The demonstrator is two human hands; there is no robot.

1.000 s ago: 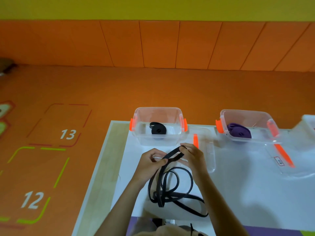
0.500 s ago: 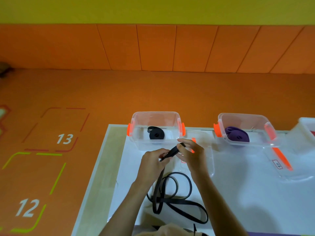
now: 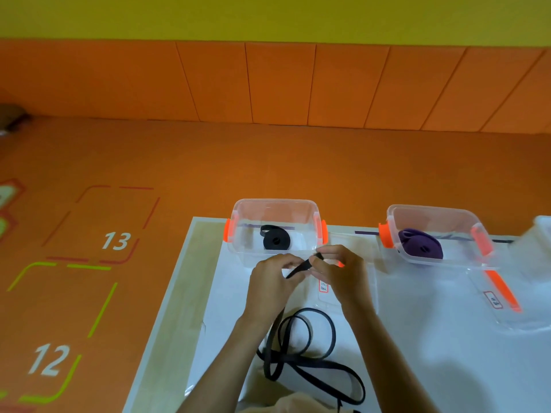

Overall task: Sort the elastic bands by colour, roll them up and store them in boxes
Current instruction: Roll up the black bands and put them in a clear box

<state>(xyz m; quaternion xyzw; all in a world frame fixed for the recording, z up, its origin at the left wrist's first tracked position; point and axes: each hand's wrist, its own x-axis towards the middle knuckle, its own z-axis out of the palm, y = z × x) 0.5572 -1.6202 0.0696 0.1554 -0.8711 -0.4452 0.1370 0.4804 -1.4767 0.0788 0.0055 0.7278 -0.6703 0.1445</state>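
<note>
A long black elastic band (image 3: 310, 363) lies in loose loops on the white table, with its upper end raised between my hands. My left hand (image 3: 272, 286) and my right hand (image 3: 340, 271) both pinch that flattened end just in front of a clear box (image 3: 238, 248) with orange clips. Inside that box lies a rolled black band (image 3: 276, 241). A second clear box (image 3: 474, 231) to the right holds a rolled purple band (image 3: 422, 248).
Two clear lids lie flat on the table: one (image 3: 368, 278) under my right hand, another with an orange strip (image 3: 507, 296) at the right. A third white container (image 3: 541, 231) shows at the right edge. The table's left edge (image 3: 167, 308) borders an orange floor with numbered squares.
My hands have moved closer together on the band's end, folding it short. The loops on the table have drawn in slightly. The camera has tilted, shifting the view.
</note>
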